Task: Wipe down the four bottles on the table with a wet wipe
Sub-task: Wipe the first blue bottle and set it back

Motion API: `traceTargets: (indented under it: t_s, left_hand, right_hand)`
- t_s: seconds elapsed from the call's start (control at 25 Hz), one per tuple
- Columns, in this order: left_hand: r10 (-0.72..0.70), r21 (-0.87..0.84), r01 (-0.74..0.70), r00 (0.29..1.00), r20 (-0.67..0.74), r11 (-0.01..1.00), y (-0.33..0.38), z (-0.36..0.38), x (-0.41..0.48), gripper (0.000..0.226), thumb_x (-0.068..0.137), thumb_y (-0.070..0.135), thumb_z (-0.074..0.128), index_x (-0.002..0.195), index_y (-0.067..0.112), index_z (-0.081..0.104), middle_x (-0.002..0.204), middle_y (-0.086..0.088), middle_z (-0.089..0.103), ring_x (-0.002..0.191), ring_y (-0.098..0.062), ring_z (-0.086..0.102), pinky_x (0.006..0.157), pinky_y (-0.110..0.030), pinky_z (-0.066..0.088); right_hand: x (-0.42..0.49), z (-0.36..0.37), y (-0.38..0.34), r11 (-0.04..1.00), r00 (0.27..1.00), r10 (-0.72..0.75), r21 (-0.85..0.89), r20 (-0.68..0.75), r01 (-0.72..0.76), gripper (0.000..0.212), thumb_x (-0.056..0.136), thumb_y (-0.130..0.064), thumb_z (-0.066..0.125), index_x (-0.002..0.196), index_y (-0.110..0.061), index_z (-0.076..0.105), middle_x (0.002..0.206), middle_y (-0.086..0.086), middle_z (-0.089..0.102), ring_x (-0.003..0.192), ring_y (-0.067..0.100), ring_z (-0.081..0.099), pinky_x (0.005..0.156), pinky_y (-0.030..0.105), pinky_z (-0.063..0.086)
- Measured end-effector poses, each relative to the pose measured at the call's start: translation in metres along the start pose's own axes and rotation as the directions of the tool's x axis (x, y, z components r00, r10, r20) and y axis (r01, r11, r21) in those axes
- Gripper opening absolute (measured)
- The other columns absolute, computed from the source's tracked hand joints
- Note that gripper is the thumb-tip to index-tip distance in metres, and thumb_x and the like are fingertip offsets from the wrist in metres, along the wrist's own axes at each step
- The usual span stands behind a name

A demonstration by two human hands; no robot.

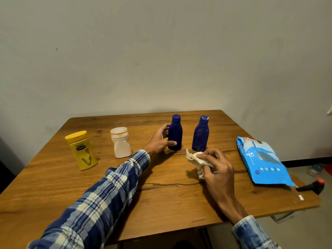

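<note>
We see the left hand [159, 139] curled round one blue bottle [175, 135], upright on the bench [161, 194], far centre. The right hand [218, 167] pinches a crumpled wet wipe [194, 159] near the second blue bottle [200, 136]. The white bottle [120, 143] and yellow bottle [81, 151] stand to the left.

Home room: wooden table [167, 198], bare wall [161, 51].

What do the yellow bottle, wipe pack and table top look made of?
Yellow bottle: likely opaque plastic, smooth, soft sheen. Wipe pack: thin glossy blue film, creased. Table top: wood or wood-look laminate, visible grain, dark crack line.
</note>
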State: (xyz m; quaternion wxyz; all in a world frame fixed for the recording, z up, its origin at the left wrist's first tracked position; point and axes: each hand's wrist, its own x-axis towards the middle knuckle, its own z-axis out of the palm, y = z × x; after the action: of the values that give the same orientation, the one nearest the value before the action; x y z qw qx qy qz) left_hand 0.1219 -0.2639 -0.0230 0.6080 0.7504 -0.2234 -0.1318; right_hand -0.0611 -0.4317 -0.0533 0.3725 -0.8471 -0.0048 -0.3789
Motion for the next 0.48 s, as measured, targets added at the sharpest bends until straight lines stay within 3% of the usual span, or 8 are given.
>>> traceTargets:
  t_s: [0.2,0.32,0.48]
  left_hand:
    - [0.045,0.008,-0.044,0.998,-0.046,0.999,-0.001,-0.010,-0.003,0.082,0.079,-0.010,0.074,0.146,0.021,0.039,0.147,-0.007,0.049,0.137,-0.025,0.047,0.110,-0.047,0.044]
    - [0.128,0.063,-0.119,0.977,-0.171,0.991,0.008,-0.010,-0.012,0.081,0.077,-0.002,0.080,0.145,0.021,0.041,0.141,0.000,0.053,0.131,-0.016,0.051,0.109,-0.040,0.043]
    - [0.315,0.099,-0.301,0.865,-0.392,0.949,0.025,-0.001,-0.030,0.057,0.081,0.001,0.077,0.130,0.015,0.053,0.128,-0.004,0.060,0.119,-0.017,0.059,0.103,-0.033,0.049]
  right_hand:
    - [-0.002,0.000,0.000,0.999,1.000,-0.014,0.030,-0.012,0.014,0.036,0.081,0.010,0.066,0.107,-0.014,0.073,0.114,-0.005,0.058,0.109,0.011,0.059,0.077,0.029,0.060]
    - [-0.004,-0.001,0.000,0.998,1.000,-0.001,0.061,-0.013,0.001,0.038,0.081,0.011,0.066,0.109,-0.014,0.073,0.114,-0.006,0.058,0.109,0.012,0.059,0.076,0.032,0.061]
    - [-0.004,-0.008,-0.001,0.996,0.998,0.013,0.087,-0.057,-0.008,0.037,0.082,0.011,0.066,0.109,-0.014,0.073,0.113,-0.005,0.058,0.107,0.011,0.059,0.073,0.031,0.061]
